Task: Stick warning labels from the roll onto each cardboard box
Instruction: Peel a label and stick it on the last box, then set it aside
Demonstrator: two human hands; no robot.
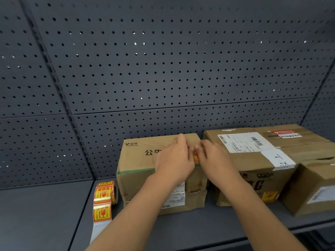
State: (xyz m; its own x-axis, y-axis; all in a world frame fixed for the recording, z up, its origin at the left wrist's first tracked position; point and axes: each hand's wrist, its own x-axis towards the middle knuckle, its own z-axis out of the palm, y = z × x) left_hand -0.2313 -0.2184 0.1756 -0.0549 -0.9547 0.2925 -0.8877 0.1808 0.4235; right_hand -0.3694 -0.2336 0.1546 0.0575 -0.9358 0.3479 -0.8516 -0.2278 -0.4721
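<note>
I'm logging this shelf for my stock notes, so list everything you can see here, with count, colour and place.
Boxes: three, brown cardboard, in a row on the shelf: left box, middle box, right box.
Label roll: one, red and yellow, left of the left box, strip trailing forward.
Label: one, red and yellow, on the left box top between the hands.
Sticker: one, red and yellow, on the middle box's front.
Shipping labels: three, white, one on each box.
Shelf: dark grey, under everything.
Pegboard: dark grey, behind the shelf.
Left hand: on the left box, at the label.
Right hand: likewise; grip unclear.
</note>
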